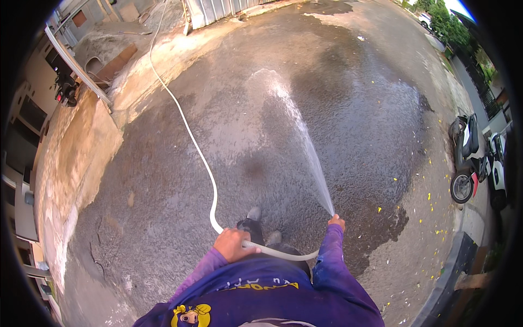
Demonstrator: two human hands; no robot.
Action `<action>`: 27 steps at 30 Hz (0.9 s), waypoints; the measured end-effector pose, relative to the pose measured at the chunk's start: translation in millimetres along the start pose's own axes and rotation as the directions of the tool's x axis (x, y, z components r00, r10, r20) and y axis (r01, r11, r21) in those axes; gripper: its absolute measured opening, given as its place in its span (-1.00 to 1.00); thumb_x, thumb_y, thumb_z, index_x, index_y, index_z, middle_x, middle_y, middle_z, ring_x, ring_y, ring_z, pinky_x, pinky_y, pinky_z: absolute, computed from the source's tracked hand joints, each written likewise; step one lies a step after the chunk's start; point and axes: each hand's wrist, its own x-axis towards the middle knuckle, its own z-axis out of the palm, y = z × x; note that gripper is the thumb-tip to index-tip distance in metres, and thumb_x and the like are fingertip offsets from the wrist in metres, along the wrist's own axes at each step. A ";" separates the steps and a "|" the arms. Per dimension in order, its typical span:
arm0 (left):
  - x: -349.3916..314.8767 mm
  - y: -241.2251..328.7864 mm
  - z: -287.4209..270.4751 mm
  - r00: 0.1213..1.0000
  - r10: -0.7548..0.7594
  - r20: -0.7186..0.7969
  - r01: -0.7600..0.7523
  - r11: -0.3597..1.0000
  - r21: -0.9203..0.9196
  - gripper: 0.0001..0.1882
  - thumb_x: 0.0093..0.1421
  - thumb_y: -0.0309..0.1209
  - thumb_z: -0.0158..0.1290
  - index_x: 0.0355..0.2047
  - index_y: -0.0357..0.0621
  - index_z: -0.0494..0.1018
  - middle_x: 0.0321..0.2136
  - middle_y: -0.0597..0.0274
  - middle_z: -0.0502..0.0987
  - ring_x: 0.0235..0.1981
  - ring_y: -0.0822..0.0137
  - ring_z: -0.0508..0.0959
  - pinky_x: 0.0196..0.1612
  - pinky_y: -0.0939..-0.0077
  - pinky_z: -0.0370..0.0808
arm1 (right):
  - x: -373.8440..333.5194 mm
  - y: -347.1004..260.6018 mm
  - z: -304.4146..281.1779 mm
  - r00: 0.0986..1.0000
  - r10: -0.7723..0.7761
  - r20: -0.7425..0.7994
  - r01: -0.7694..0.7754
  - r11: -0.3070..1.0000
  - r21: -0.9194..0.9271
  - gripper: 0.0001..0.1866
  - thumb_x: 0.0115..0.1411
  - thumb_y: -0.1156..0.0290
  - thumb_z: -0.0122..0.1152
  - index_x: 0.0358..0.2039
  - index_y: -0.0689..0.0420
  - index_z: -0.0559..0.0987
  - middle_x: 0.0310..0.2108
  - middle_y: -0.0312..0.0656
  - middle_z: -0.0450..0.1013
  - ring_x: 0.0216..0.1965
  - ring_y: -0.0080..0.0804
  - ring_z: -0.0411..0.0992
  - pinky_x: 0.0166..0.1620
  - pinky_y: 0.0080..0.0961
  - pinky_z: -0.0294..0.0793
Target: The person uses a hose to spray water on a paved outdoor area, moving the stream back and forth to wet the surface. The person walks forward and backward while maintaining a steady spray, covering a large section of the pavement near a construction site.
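Observation:
A long white hose (192, 136) runs from the far upper left across the wet pavement to my body. My left hand (233, 243) is wrapped round it just in front of my waist. From there the hose bends past my front to the right and passes behind my right forearm. My right hand (336, 221) is closed at the hose's outlet end, which the fingers mostly hide. Out of that hand a jet of water (305, 141) sprays forward and slightly left, spreading white where it lands on the ground.
Wet dark asphalt (163, 185) surrounds my feet, with small yellow petals or leaves on the right. Parked motorbikes (463, 158) stand at the right edge. A corrugated metal fence (212, 11) and a sand pile (103, 43) are at the far left, near another motorbike (66, 92).

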 end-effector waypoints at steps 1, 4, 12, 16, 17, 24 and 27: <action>0.0 1.1 -0.9 1.000 -0.005 0.008 0.005 1.000 0.004 -0.42 0.04 0.11 0.42 -0.42 -0.26 0.66 -0.45 -0.09 0.68 -0.35 -0.10 0.70 -0.20 0.07 0.63 | -1.9 -1.7 -0.3 0.999 0.030 -0.021 -0.030 0.999 0.023 -0.56 0.29 0.08 0.13 -0.12 0.20 0.70 -0.09 0.21 0.64 -0.03 0.29 0.62 0.10 0.02 0.60; -0.1 1.5 -2.2 1.000 -0.009 0.021 0.008 1.000 0.016 -0.42 0.05 0.12 0.41 -0.41 -0.26 0.66 -0.45 -0.09 0.68 -0.35 -0.09 0.70 -0.20 0.07 0.63 | -11.7 -10.4 -8.6 0.994 0.109 -0.030 -0.105 0.988 0.110 -0.50 0.31 0.05 0.10 -0.13 0.26 0.72 -0.14 0.22 0.65 -0.05 0.22 0.64 0.10 0.01 0.59; -4.5 0.9 -4.4 1.000 -0.002 0.016 0.002 1.000 0.017 -0.42 0.05 0.11 0.42 -0.43 -0.27 0.66 -0.45 -0.10 0.68 -0.37 -0.09 0.71 -0.21 0.08 0.62 | -24.1 -18.2 -19.1 0.988 0.148 -0.041 -0.136 0.967 0.214 -0.42 0.33 0.01 0.04 -0.12 0.33 0.73 -0.13 0.27 0.65 -0.03 0.23 0.63 0.11 0.05 0.58; -7.3 -2.5 -2.7 1.000 -0.004 0.004 0.004 1.000 0.024 -0.43 0.05 0.09 0.43 -0.44 -0.28 0.66 -0.46 -0.09 0.68 -0.38 -0.09 0.70 -0.22 0.09 0.62 | -22.0 -15.9 -12.3 0.992 0.126 -0.028 -0.115 0.959 0.259 -0.43 0.32 0.03 0.03 -0.15 0.32 0.74 -0.15 0.28 0.64 -0.04 0.26 0.63 0.10 0.07 0.58; -8.3 -3.0 -3.2 1.000 -0.015 0.007 0.015 1.000 0.014 -0.43 0.05 0.09 0.43 -0.44 -0.28 0.66 -0.46 -0.09 0.68 -0.38 -0.09 0.70 -0.22 0.10 0.62 | -25.6 -17.6 -12.5 0.993 0.110 -0.043 -0.097 0.967 0.237 -0.43 0.32 0.03 0.03 -0.15 0.32 0.74 -0.16 0.28 0.65 -0.05 0.26 0.63 0.10 0.07 0.58; -13.3 -8.2 1.0 1.000 0.017 -0.008 -0.017 0.999 0.033 -0.44 0.05 0.09 0.43 -0.44 -0.26 0.66 -0.47 -0.07 0.67 -0.39 -0.08 0.70 -0.23 0.09 0.62 | -42.0 -24.1 -24.0 0.992 0.116 -0.040 -0.102 0.960 0.260 -0.44 0.33 0.03 0.03 -0.14 0.30 0.75 -0.18 0.27 0.65 -0.06 0.25 0.63 0.10 0.06 0.58; -15.5 -11.5 4.1 0.999 0.020 -0.038 -0.019 0.999 0.028 -0.44 0.05 0.09 0.42 -0.44 -0.26 0.65 -0.48 -0.07 0.67 -0.40 -0.07 0.70 -0.24 0.09 0.62 | -35.5 -22.2 -16.0 0.988 0.144 -0.061 -0.122 0.953 0.279 -0.44 0.33 0.02 0.03 -0.16 0.29 0.75 -0.19 0.27 0.65 -0.06 0.23 0.64 0.09 0.05 0.59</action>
